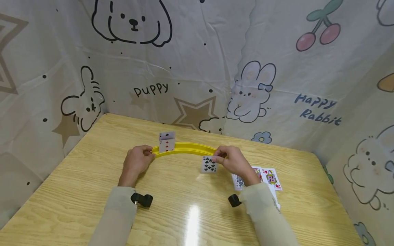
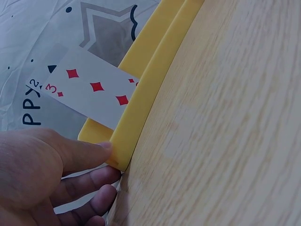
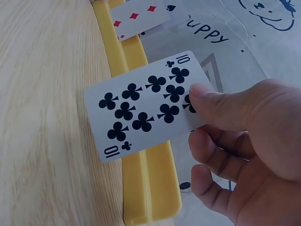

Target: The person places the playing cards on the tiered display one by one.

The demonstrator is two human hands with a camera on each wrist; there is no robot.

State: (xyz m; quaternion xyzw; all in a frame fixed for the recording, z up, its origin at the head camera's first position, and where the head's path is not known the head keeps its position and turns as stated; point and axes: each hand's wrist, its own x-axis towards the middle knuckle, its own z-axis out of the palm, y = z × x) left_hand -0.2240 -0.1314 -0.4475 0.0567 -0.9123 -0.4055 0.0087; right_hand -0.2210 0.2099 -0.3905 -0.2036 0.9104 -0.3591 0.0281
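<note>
A curved yellow playing card holder (image 1: pixel 192 149) lies on the wooden table. My left hand (image 1: pixel 137 163) pinches its left end between thumb and fingers, as the left wrist view shows. Near that end, a three of diamonds (image 2: pixel 96 86) stands in the slot, with a two of spades (image 1: pixel 167 134) behind it, mostly covered. In my right hand (image 1: pixel 236 162), a ten of clubs (image 3: pixel 141 106) is pinched at one edge, its face showing. That card is in front of the holder's right end (image 3: pixel 153 197).
On the table (image 1: pixel 172 194), several loose cards lie overlapping beside and partly under my right forearm, among them a queen of hearts (image 1: pixel 271 178). A printed cloth (image 1: pixel 191 68) hangs behind the table's far edge and along the sides.
</note>
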